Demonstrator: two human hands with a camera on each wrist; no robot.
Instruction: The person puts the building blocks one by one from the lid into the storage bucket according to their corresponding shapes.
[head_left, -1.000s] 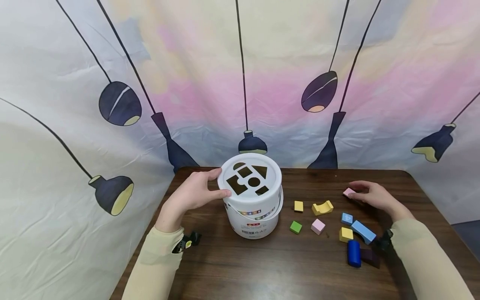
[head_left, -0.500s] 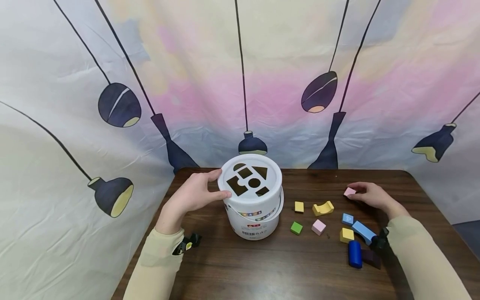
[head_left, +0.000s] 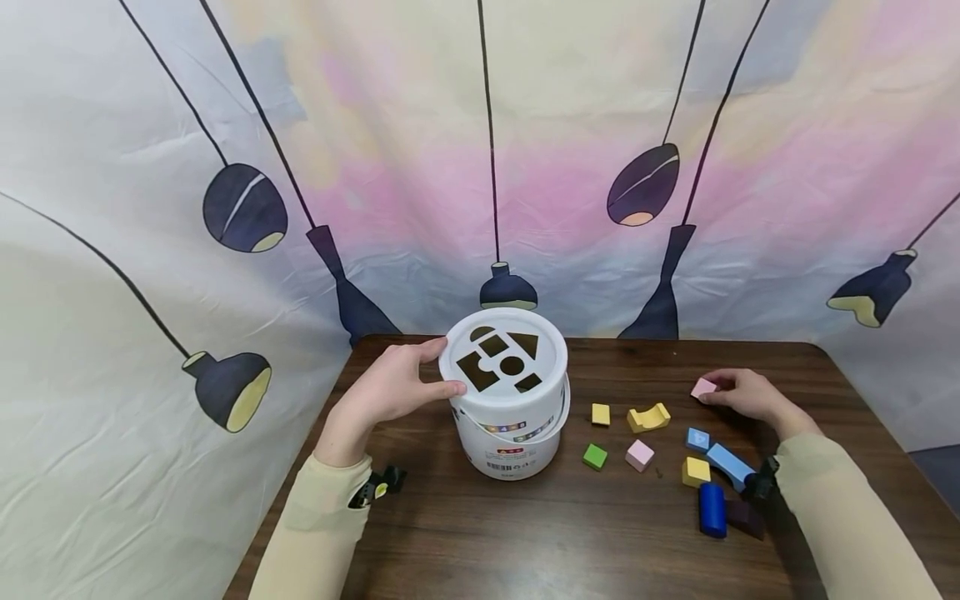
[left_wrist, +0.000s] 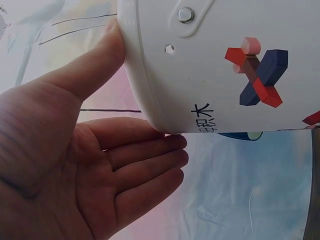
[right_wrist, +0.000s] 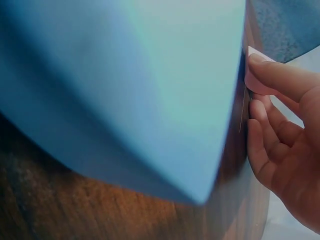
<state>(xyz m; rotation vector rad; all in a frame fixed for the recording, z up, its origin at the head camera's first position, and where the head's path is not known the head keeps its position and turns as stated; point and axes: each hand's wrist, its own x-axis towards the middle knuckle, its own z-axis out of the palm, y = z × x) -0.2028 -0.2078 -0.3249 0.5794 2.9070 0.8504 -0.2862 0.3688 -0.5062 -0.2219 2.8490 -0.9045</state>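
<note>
A white lidded bucket (head_left: 517,437) stands upright on the table, with holes of several shapes cut in its lid (head_left: 465,350). My left hand (head_left: 390,387) rests against the lid's left rim, thumb and index finger apart along the edge. In the left wrist view its fingers look nearly straight, lying beside the bucket wall (left_wrist: 210,75). At the far right of the table my right hand (head_left: 750,398) pinches a pink block (head_left: 702,388) between thumb and fingers. The right wrist view shows the thumb on that block (right_wrist: 256,85); the other fingers are bent.
Right of the bucket lie a flat yellow block (head_left: 600,414), a yellow arch (head_left: 648,417), a green block (head_left: 595,456) and another pink block (head_left: 640,455). Nearer my right arm are two light blue blocks, a yellow cube (head_left: 695,472), a blue cylinder (head_left: 712,510) and a dark block (head_left: 745,518).
My right hand and its pink block have shifted slightly toward me, showing more of the block. The left hand stays on the lid's rim, and the bucket stands where it was.
</note>
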